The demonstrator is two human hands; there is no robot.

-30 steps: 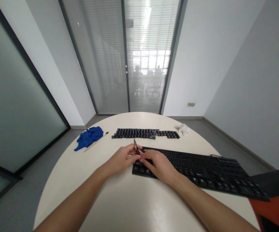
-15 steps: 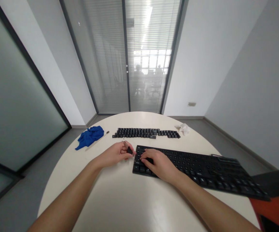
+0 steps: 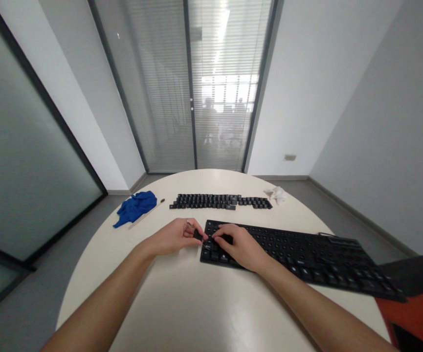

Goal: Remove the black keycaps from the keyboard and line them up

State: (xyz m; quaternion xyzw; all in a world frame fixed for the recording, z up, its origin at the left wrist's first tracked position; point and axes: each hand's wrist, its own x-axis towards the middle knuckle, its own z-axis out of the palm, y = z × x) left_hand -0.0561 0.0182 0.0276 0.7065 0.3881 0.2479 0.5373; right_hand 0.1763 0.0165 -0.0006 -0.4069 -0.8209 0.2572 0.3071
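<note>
My left hand (image 3: 176,237) is closed around a small black piece (image 3: 197,234) with thin metal wire beside it, which looks like a keycap puller. Its fingertips reach the left edge of a black keyboard (image 3: 292,249) lying at a slant on the table. Over the keyboard's left end, my right hand (image 3: 242,247) has thumb and forefinger drawn together at the keys. Whatever is between those fingertips is too small to make out. Many key positions along the upper rows look bare of keycaps, while larger keys show along the near edge.
Loose black keycaps (image 3: 206,201) stand in rows behind the keyboard. A blue cloth (image 3: 136,208) and a thin brush (image 3: 147,213) lie at the left, a crumpled white tissue (image 3: 277,194) at the back right. The keyboard overhangs the round table's (image 3: 189,303) right edge, near a red-orange seat (image 3: 412,318).
My left hand has moved slightly right and down, bringing the black piece to the keyboard's left edge. My right hand stays at nearly the same place, its fingertips shifted a little.
</note>
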